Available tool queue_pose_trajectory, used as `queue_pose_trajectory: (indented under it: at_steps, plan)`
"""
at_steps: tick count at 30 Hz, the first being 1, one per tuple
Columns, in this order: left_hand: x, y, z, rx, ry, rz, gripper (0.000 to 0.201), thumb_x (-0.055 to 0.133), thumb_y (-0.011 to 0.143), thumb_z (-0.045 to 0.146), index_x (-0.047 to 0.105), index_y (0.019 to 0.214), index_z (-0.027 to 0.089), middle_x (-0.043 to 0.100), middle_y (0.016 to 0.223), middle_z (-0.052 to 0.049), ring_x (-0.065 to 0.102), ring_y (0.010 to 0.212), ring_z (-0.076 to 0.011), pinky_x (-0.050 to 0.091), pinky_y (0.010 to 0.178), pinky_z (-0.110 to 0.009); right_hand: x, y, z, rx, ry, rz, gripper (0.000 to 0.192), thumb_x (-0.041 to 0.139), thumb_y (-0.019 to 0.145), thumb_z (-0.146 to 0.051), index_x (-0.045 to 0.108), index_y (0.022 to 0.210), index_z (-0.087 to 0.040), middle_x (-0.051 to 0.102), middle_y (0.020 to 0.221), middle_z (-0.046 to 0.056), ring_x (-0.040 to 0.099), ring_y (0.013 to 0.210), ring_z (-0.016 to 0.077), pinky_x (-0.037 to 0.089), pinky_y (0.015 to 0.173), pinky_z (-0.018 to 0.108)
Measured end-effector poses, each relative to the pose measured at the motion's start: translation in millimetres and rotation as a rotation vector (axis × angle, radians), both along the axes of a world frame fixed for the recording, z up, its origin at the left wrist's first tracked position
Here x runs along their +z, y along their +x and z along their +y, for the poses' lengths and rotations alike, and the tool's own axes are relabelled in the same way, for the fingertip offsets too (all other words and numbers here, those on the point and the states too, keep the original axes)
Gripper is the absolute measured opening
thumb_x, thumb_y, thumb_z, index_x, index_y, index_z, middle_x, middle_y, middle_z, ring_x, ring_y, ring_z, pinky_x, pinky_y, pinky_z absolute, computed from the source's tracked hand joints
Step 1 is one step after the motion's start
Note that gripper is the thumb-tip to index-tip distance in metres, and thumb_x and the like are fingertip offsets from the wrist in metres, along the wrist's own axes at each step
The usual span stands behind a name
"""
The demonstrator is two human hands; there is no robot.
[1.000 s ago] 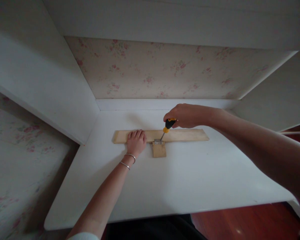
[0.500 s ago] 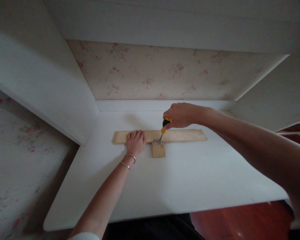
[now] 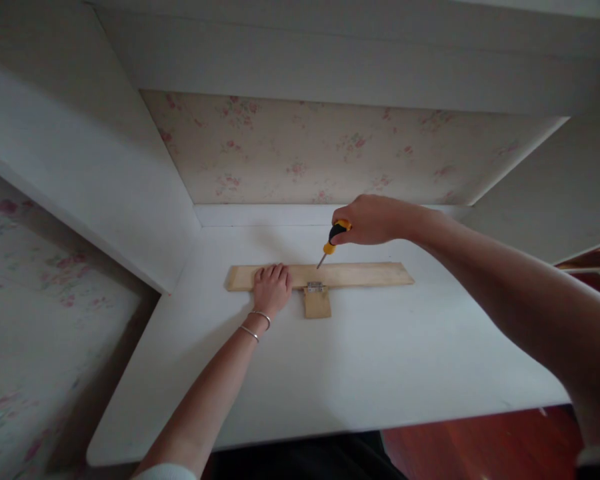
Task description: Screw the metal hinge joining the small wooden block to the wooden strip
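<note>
Gripping screwdriver (image 3: 333, 241), right hand (image 3: 367, 220) raised

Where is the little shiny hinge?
In the head view, the hinge sits mid-table, joining the long plank and small block, right of the left hand.

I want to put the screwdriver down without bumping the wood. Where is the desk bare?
Bare: the wide front of the white desk, right of the left hand, and the strip behind the long plank. Crowded: around the hinge and small block.
</note>
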State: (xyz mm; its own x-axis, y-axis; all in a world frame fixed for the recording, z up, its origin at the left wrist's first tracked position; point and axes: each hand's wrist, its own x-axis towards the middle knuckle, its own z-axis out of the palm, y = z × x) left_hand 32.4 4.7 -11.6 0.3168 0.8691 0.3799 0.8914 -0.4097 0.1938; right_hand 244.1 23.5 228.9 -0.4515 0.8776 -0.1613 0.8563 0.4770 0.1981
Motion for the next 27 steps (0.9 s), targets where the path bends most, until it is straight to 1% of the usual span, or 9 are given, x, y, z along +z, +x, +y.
queue_pose_trajectory:
  at_steps: [4, 8, 9, 11, 13, 16, 19, 22, 27]
  plan:
    - [1.0, 0, -1, -0.019, 0.001, 0.02, 0.034, 0.031, 0.094, 0.031, 0.059, 0.113, 0.024, 0.06, 0.121, -0.007, 0.049, 0.114, -0.0238, 0.028, 0.099, -0.044, -7.8, 18, -19, -0.078, 0.041, 0.144, 0.047, 0.045, 0.082, -0.059, 0.067, 0.099, -0.021, 0.066, 0.074, 0.005, 0.059, 0.067, 0.0184, 0.034, 0.058, 0.026]
    - [1.6, -1, -2, -0.028, -0.001, 0.042, 0.036, 0.03, 0.094, 0.033, 0.057, 0.115, 0.024, 0.059, 0.122, -0.008, 0.048, 0.114, -0.0238, 0.027, 0.1, -0.044, -34.6, 36, -59, -0.187, 0.053, 0.388, 0.042, 0.046, 0.084, -0.055, 0.064, 0.103, -0.022, 0.066, 0.075, 0.002, 0.058, 0.064, 0.0152, 0.035, 0.057, 0.025]
    - [1.9, -2, -1, -0.038, -0.004, 0.054, 0.036, 0.029, 0.094, 0.035, 0.056, 0.116, 0.024, 0.058, 0.122, -0.008, 0.047, 0.115, -0.0239, 0.027, 0.1, -0.044, -44.2, 42, -71, -0.245, 0.05, 0.476, 0.042, 0.046, 0.084, -0.055, 0.064, 0.102, -0.022, 0.065, 0.073, 0.002, 0.057, 0.062, 0.0144, 0.036, 0.056, 0.025]
    - [3.1, -7, 2, -0.082, -0.028, 0.091, 0.039, 0.03, 0.094, 0.042, 0.055, 0.118, 0.025, 0.056, 0.126, -0.008, 0.046, 0.117, -0.0243, 0.027, 0.101, -0.044, -67.6, 58, -97, -0.394, 0.019, 0.71, 0.045, 0.05, 0.082, -0.055, 0.062, 0.107, -0.02, 0.065, 0.072, 0.002, 0.057, 0.061, 0.0144, 0.04, 0.056, 0.026]
    - [5.3, -15, 9, -0.163, -0.075, 0.146, 0.045, 0.036, 0.09, 0.053, 0.054, 0.12, 0.026, 0.052, 0.132, -0.008, 0.044, 0.12, -0.0256, 0.028, 0.1, -0.044, -97.0, 77, -123, -0.596, -0.046, 1.076, 0.046, 0.056, 0.08, -0.054, 0.06, 0.108, -0.017, 0.066, 0.075, 0.005, 0.061, 0.067, 0.0167, 0.046, 0.061, 0.028]
    - [10.1, -28, 24, -0.287, -0.138, 0.236, 0.063, 0.052, 0.074, 0.066, 0.051, 0.124, 0.029, 0.043, 0.14, -0.009, 0.038, 0.125, -0.0294, 0.027, 0.101, -0.046, -146.4, 103, -165, -0.896, -0.189, 1.584, 0.04, 0.064, 0.075, -0.048, 0.061, 0.095, -0.014, 0.066, 0.073, 0.007, 0.063, 0.066, 0.0178, 0.05, 0.064, 0.03]
    - [14.7, -34, 36, -0.319, -0.193, 0.265, 0.074, 0.062, 0.065, 0.067, 0.047, 0.128, 0.031, 0.049, 0.133, -0.009, 0.043, 0.122, -0.0292, 0.028, 0.101, -0.046, -188.9, 118, -205, -1.105, -0.165, 1.904, 0.032, 0.069, 0.071, -0.043, 0.062, 0.086, -0.015, 0.065, 0.069, 0.005, 0.061, 0.059, 0.016, 0.05, 0.056, 0.028]
    - [18.6, -33, 41, -0.337, -0.236, 0.245, 0.068, 0.062, 0.066, 0.063, 0.05, 0.125, 0.032, 0.06, 0.117, -0.006, 0.054, 0.107, -0.0248, 0.037, 0.094, -0.037, -214.8, 127, -237, -1.235, -0.04, 2.058, 0.029, 0.07, 0.068, -0.042, 0.063, 0.082, -0.017, 0.066, 0.069, 0.005, 0.062, 0.059, 0.0184, 0.054, 0.057, 0.032]
    - [23.8, -22, 41, -0.347, -0.192, 0.226, 0.062, 0.066, 0.065, 0.06, 0.055, 0.119, 0.031, 0.063, 0.109, -0.004, 0.056, 0.102, -0.0243, 0.039, 0.09, -0.034, -229.8, 151, -263, -1.357, 0.19, 2.057, 0.029, 0.074, 0.063, -0.039, 0.062, 0.078, -0.018, 0.067, 0.07, 0.005, 0.066, 0.063, 0.0212, 0.058, 0.067, 0.035]
